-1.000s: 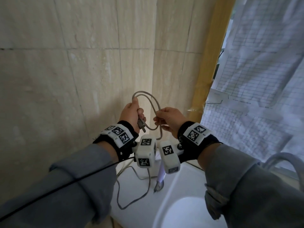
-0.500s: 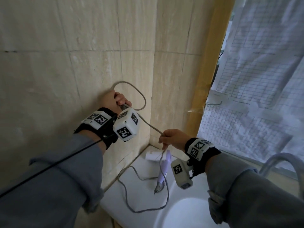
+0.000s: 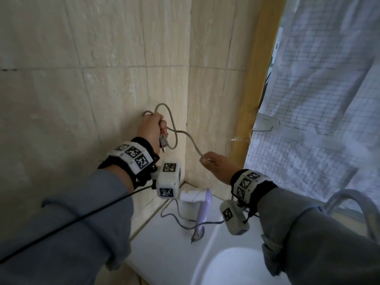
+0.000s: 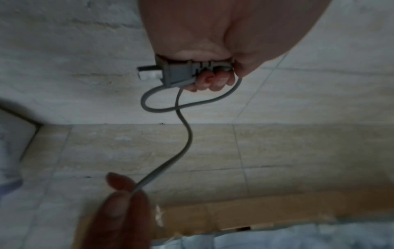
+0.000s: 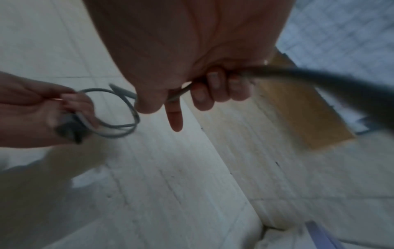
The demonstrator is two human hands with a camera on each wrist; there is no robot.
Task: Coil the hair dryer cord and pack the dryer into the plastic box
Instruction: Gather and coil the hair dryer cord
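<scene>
While the left hand (image 3: 151, 130) clenches the plug (image 3: 163, 141) and a few loops of grey cord (image 3: 186, 135), the right hand (image 3: 218, 166) pinches the same cord lower and to the right, its other fingers curled round the run that drops behind the wrist. In the left wrist view the plug (image 4: 181, 72) sits sideways under the curled fingers (image 4: 213, 80), prongs pointing left, with one small loop hanging below. Between the hands the cord sags in a slack curve, clear of the wall (image 3: 102, 99).

Both hands are held up in a tiled corner: beige tiles close on the left and at the far side, a wooden frame (image 3: 253, 99) just right of the corner, and a pale curtain (image 3: 329, 99) with a grid print farther right. Open air lies only toward the near side and above.

Below, the dryer (image 3: 200, 210) lies on the white ledge (image 3: 164, 254) in the far corner, white-bodied with a lilac handle pointing near. Its cord snakes loosely over the ledge beside the round basin (image 3: 226, 264). A curved hose (image 3: 349, 200) arches at the near right.

Each wrist wears a black band with square black-and-white marker tags; no readable writing shows on the dryer or plug.
</scene>
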